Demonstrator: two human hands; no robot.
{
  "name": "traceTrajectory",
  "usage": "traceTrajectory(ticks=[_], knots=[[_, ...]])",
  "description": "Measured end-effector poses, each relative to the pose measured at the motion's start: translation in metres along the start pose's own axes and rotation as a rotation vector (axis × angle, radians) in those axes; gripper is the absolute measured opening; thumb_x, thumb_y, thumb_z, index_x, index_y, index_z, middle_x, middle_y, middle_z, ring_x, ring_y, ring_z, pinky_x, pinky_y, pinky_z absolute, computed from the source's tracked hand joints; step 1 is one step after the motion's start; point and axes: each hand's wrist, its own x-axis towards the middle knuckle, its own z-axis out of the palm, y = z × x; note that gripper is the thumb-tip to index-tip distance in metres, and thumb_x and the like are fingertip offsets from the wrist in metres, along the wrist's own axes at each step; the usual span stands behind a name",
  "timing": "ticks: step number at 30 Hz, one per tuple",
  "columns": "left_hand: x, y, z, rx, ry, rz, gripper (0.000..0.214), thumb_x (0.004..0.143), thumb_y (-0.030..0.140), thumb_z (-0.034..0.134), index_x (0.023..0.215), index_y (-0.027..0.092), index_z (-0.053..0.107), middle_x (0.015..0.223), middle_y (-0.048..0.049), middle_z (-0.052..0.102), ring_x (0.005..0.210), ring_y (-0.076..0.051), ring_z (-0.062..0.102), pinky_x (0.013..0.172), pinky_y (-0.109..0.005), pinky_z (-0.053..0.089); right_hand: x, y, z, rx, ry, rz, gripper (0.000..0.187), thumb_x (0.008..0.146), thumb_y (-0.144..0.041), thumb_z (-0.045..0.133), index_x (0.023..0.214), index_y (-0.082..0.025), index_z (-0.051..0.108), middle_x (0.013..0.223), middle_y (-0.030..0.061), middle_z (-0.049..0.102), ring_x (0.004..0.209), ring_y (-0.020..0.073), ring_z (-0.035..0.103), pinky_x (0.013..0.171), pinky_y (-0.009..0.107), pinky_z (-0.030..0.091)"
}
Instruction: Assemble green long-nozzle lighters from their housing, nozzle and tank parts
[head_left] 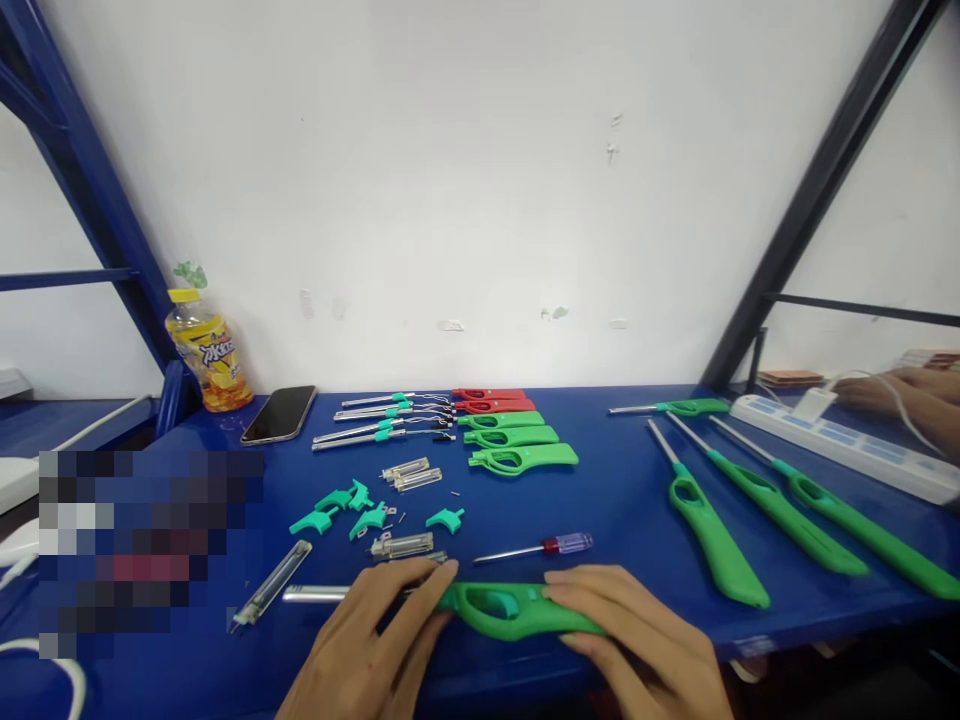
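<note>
A green long-nosed lighter (502, 610) lies across the near edge of the blue table (622, 500), its metal tube (315, 594) pointing left. My left hand (375, 650) rests on the joint between tube and handle, fingers stretched along it. The fingers of my right hand (637, 640) press on the right end of the green handle. Just beyond lies a small screwdriver (536, 548) with a clear and red handle. Teal triggers (337, 508) and small clear metal parts (401, 545) are scattered behind my left hand.
Green and red handle shells (510, 430) and tube assemblies (382, 420) lie in rows mid-table. Several finished green lighters (757, 500) lie at the right. A phone (279, 414) and a yellow bottle (206, 355) stand at back left. A white power strip (847, 445) and another person's hands (900, 395) are far right.
</note>
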Motion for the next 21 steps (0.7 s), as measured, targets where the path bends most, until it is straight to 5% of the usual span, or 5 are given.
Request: traceTrajectory(ticks=[15, 21], knots=[[-0.004, 0.003, 0.0, -0.128, -0.014, -0.005, 0.048, 0.105, -0.003, 0.047, 0.144, 0.019, 0.063, 0.114, -0.0077, 0.076, 0.101, -0.017, 0.075, 0.091, -0.028, 0.063, -0.008, 0.009, -0.008, 0.028, -0.078, 0.041, 0.021, 0.106, -0.021, 0.067, 0.119, -0.027, 0.082, 0.108, 0.0036, 0.086, 0.099, 0.0197, 0.083, 0.086, 0.022, 0.069], [-0.003, 0.007, 0.004, -0.065, -0.001, 0.007, 0.036, 0.107, 0.004, 0.05, 0.136, 0.017, 0.065, 0.111, -0.0084, 0.076, 0.098, -0.02, 0.076, 0.09, -0.033, 0.063, -0.008, 0.011, -0.007, 0.022, -0.073, 0.046, 0.018, 0.105, -0.025, 0.071, 0.119, -0.03, 0.082, 0.107, 0.0012, 0.086, 0.099, 0.0184, 0.083, 0.088, 0.021, 0.068]])
